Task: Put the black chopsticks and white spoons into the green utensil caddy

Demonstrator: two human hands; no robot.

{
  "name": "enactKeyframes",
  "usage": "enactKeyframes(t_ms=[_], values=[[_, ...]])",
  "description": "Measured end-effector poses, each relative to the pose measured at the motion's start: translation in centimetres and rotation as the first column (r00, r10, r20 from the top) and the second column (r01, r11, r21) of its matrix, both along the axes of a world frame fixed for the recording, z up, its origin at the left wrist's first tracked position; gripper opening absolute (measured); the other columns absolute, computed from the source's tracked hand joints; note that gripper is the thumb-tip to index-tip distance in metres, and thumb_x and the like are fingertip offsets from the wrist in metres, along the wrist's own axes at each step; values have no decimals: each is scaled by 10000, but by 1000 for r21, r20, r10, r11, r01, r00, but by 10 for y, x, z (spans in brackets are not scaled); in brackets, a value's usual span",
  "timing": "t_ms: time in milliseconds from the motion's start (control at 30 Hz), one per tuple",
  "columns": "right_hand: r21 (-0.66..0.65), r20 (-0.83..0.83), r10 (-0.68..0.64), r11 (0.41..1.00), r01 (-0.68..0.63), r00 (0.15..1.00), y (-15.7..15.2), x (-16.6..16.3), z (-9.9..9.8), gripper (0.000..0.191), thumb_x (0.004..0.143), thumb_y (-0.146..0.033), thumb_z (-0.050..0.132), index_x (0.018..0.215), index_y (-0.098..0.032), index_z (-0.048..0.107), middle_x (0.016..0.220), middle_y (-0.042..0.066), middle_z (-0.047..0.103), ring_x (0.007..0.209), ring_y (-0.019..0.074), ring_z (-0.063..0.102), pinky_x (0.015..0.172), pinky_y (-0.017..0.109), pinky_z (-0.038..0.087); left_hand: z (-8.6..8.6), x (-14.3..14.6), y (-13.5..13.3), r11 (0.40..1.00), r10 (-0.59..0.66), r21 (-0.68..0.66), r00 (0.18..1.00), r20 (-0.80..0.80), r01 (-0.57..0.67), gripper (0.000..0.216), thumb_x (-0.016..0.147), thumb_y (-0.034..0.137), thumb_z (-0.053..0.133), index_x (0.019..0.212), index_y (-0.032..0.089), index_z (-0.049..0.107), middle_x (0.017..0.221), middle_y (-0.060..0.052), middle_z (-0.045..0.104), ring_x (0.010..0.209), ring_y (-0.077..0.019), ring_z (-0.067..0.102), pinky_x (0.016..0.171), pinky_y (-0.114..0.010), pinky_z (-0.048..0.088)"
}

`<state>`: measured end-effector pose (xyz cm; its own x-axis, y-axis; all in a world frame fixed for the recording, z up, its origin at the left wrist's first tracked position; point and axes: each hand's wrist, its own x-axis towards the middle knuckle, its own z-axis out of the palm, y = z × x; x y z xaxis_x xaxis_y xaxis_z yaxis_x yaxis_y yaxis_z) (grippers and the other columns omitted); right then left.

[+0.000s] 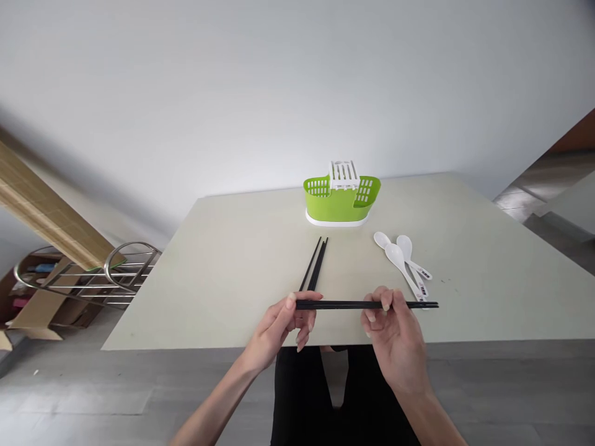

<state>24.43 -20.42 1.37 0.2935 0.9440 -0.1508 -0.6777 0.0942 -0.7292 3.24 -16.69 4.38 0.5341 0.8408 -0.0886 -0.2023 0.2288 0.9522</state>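
A pair of black chopsticks (344, 305) is held level above the table's front part. My left hand (283, 322) pinches their thicker left ends between thumb and fingers. Toward the tips, my right hand (395, 334) grips the same pair, with the thin ends sticking out to the right. Beyond my left hand, several more black chopsticks (318, 266) lie on the table, their near ends hidden behind it. Three white spoons (403, 263) with printed handles lie partly overlapping beyond my right hand.
A green utensil basket (339, 207) with a white base and white slotted piece stands at the back of the pale table (223, 266), near the wall. Left of the table are a metal rack (93, 279) and an open cardboard box (46, 303).
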Motion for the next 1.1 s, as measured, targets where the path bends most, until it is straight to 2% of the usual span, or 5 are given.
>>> enactKeyframes(t_ms=[167, 467, 833, 1000, 1100], values=[[19, 82, 58, 998, -60, 995, 2, 0, 5, 391, 979, -563, 662, 779, -228, 640, 833, -10, 442, 668, 116, 498, 539, 251, 479, 3, -11, -1, 999, 51, 14, 992, -115, -50, 490, 1082, 492, 455, 1306, 135, 703, 872, -62, 632, 621, -123, 546, 646, -329, 462], [2, 125, -10, 1000, 10, 992, 19, -9, 26, 348, 856, -575, 802, 851, -236, 725, 896, -2, 533, 670, 114, 531, 533, 277, 525, 1, -39, -2, 971, 236, -36, 971, -39, -238, 438, 1056, 461, 537, 1269, 123, 718, 845, -60, 631, 607, -108, 475, 619, -303, 392], [29, 253, 99, 994, -110, 962, 21, -17, 36, 379, 859, -606, 788, 870, -230, 743, 918, 14, 579, 726, 151, 597, 620, 325, 581, 1, -69, -9, 981, 194, -23, 981, -27, -195, 418, 1044, 464, 550, 1253, 154, 737, 959, -100, 685, 667, -142, 511, 760, -349, 450], [22, 214, 60, 998, -67, 975, 20, -16, 41, 348, 805, -556, 859, 889, -236, 753, 925, 3, 616, 734, 139, 595, 618, 302, 601, 2, -73, -15, 972, 233, 35, 963, -134, -231, 446, 1039, 512, 535, 956, 159, 796, 681, -44, 595, 736, -187, 531, 906, -350, 457], [22, 228, 58, 998, -64, 972, 20, -16, 42, 341, 818, -556, 847, 911, -239, 766, 927, 4, 640, 748, 147, 615, 659, 323, 625, 1, -75, -17, 973, 230, 62, 957, -177, -223, 486, 1020, 559, 546, 824, 174, 768, 659, -56, 598, 845, -218, 579, 1015, -364, 442]])
